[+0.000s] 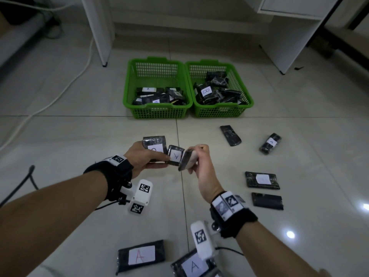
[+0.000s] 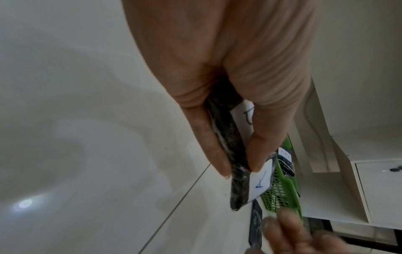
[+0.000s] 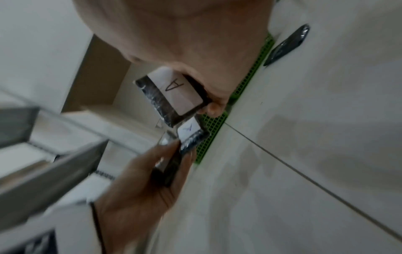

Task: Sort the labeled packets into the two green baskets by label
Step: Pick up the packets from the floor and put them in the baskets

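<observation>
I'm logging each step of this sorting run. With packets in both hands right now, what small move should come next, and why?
Probably carry the right hand's packet forward to the left basket. The right wrist view shows it labeled A, and an A packet lies on top there, while the right basket shows a B label.

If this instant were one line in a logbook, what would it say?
left hand: holds two packets | right hand: holds A packet | green baskets: part filled | loose packets: on floor
</observation>
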{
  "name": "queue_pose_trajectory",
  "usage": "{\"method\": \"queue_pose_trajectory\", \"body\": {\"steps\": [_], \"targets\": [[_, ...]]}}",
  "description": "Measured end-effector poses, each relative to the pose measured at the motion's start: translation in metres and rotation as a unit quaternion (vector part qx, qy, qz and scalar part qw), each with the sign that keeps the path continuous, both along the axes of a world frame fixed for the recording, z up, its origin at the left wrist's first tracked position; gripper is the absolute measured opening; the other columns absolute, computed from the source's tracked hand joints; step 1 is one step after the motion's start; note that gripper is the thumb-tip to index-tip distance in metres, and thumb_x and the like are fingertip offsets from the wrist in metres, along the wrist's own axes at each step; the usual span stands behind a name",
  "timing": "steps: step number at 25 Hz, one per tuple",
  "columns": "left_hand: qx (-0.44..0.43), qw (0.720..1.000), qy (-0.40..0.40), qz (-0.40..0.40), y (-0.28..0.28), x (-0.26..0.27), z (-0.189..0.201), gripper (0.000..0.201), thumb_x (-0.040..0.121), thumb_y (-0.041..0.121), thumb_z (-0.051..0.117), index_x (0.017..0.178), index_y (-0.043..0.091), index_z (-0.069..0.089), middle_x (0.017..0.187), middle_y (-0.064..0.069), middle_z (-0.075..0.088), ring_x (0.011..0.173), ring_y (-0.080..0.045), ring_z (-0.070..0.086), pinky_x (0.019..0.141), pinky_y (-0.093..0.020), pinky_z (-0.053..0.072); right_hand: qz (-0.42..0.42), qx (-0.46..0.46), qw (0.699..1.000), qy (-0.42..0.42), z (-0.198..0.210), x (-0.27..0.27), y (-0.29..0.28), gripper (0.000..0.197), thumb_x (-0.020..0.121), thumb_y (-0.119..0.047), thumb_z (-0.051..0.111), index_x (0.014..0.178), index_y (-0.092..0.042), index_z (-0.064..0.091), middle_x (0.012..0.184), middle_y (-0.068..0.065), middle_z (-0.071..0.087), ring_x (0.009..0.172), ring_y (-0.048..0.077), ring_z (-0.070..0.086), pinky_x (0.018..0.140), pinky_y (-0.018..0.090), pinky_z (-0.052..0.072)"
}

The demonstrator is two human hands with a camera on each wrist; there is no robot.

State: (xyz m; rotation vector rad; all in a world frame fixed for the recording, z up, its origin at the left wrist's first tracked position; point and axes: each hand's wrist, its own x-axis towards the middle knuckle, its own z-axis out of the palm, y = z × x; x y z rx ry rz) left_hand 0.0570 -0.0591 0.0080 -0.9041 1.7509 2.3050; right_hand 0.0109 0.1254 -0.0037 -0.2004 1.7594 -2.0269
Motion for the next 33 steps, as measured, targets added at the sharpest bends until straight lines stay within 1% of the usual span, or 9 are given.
{"method": "queue_pose_trajectory", "body": {"steps": [4,11,15,18,23,28,30,32,33], "targets": [[0.008,0.999,0.029,0.034,-0.005,-0.010,0.007,0.048,0.072,-0.013,0.076,0.117,-0.010,0.061,0.105,-0.020,0.073,0.095,-0.034,0.072,0.075,-0.038,0.061,0.006,0.004,0.991,-0.132,-0.001,-0.041,0.002,0.014,0.101,-0.003,0.050,0.089,-0.007,0.058,0.087,0.016,0.061,0.066,0.021,0.053,0.051,0.029,0.039],[0.009,0.997,0.057,0.059,-0.016,-0.034,0.025,0.044,0.075,-0.011,0.074,0.118,-0.010,0.060,0.108,-0.021,0.072,0.094,-0.033,0.072,0.074,-0.037,0.061,0.126,-0.041,0.976,-0.176,0.010,-0.084,-0.009,0.013,0.098,-0.003,0.061,0.111,-0.001,0.062,0.108,0.021,0.071,0.092,0.030,0.071,0.073,0.041,0.062],[0.040,0.988,0.053,0.143,-0.028,-0.068,0.028,0.032,0.087,-0.009,0.061,0.119,-0.010,0.057,0.114,-0.025,0.068,0.100,-0.036,0.070,0.083,-0.047,0.059,0.077,0.014,0.989,-0.124,0.021,-0.134,-0.044,0.017,0.099,-0.007,0.062,0.114,-0.001,0.063,0.111,0.020,0.072,0.084,0.025,0.072,0.066,0.034,0.061],[-0.033,0.981,0.060,0.181,-0.034,-0.090,0.020,0.026,0.087,-0.005,0.065,0.113,-0.004,0.061,0.112,-0.021,0.070,0.097,-0.034,0.071,0.082,-0.045,0.060,-0.003,0.169,0.985,0.042,0.035,-0.199,-0.084,0.017,0.094,-0.016,0.070,0.108,-0.010,0.064,0.107,0.007,0.071,0.089,0.020,0.067,0.074,0.030,0.054],[-0.172,0.952,0.066,0.245,-0.029,-0.115,-0.002,0.015,0.086,0.002,0.072,0.098,0.002,0.063,0.097,-0.022,0.072,0.081,-0.038,0.072,0.077,-0.056,0.059,0.047,0.339,0.900,0.268,0.041,-0.281,-0.144,0.016,0.092,-0.024,0.068,0.099,-0.010,0.071,0.105,0.010,0.074,0.099,0.027,0.068,0.087,0.031,0.052],[-0.187,0.939,0.072,0.280,-0.031,-0.158,0.003,0.036,0.087,-0.007,0.064,0.118,0.012,0.064,0.111,-0.012,0.071,0.095,-0.029,0.071,0.085,-0.051,0.058,0.151,0.536,0.702,0.443,0.030,-0.314,-0.131,0.034,0.093,-0.039,0.064,0.103,-0.007,0.071,0.109,0.013,0.068,0.112,0.031,0.057,0.093,0.037,0.049],[-0.229,0.938,0.088,0.246,-0.025,-0.187,0.007,0.042,0.084,-0.002,0.070,0.122,0.014,0.063,0.109,-0.008,0.072,0.098,-0.027,0.070,0.087,-0.049,0.058,0.174,0.429,0.776,0.428,0.038,-0.332,-0.112,0.027,0.092,-0.032,0.066,0.107,-0.011,0.073,0.109,0.009,0.070,0.108,0.028,0.062,0.090,0.036,0.053],[-0.238,0.937,0.094,0.236,-0.014,-0.214,0.012,0.040,0.082,0.000,0.074,0.118,0.008,0.060,0.107,-0.012,0.072,0.097,-0.027,0.070,0.086,-0.047,0.058,0.249,0.282,0.889,0.263,0.047,-0.341,-0.090,0.029,0.090,-0.036,0.072,0.114,-0.019,0.074,0.109,0.002,0.074,0.101,0.020,0.069,0.079,0.036,0.058],[-0.227,0.940,0.100,0.233,-0.005,-0.229,0.013,0.038,0.082,-0.001,0.074,0.116,0.005,0.059,0.107,-0.015,0.072,0.096,-0.029,0.070,0.083,-0.044,0.059,0.276,0.238,0.908,0.208,0.049,-0.344,-0.075,0.033,0.089,-0.035,0.075,0.120,-0.022,0.071,0.110,0.000,0.075,0.098,0.017,0.071,0.070,0.034,0.058]]}}
